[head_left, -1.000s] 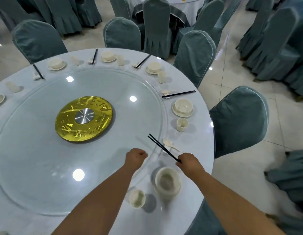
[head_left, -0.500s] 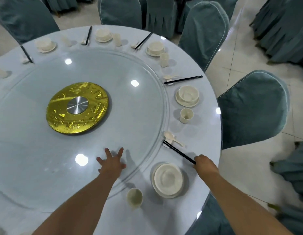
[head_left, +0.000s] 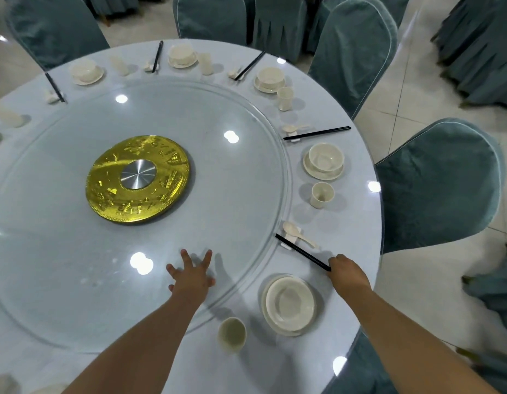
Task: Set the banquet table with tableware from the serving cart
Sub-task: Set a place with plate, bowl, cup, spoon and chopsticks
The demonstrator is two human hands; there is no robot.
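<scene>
Pointing up-left toward the turntable, chopsticks point(head_left: 302, 252) meet right hand point(head_left: 347, 273).

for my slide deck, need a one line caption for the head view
Right hand lays black chopsticks on a rest beside a spoon; left hand spread on the glass turntable.

Tabletop point(head_left: 76, 351): pale blue-grey cloth. Glass turntable point(head_left: 76, 265): clear, faint blue tint. Centre disc point(head_left: 110, 189): shiny gold, embossed pattern, with brushed silver hub point(head_left: 138, 174). Plate point(head_left: 289, 304), cup point(head_left: 232, 334), spoon point(head_left: 296, 234) near the tabletop's right edge: cream. Chopsticks point(head_left: 300, 251): black. Chair covers point(head_left: 437, 183): teal with pale piping. Floor tiles point(head_left: 411, 89): off-white.
</scene>
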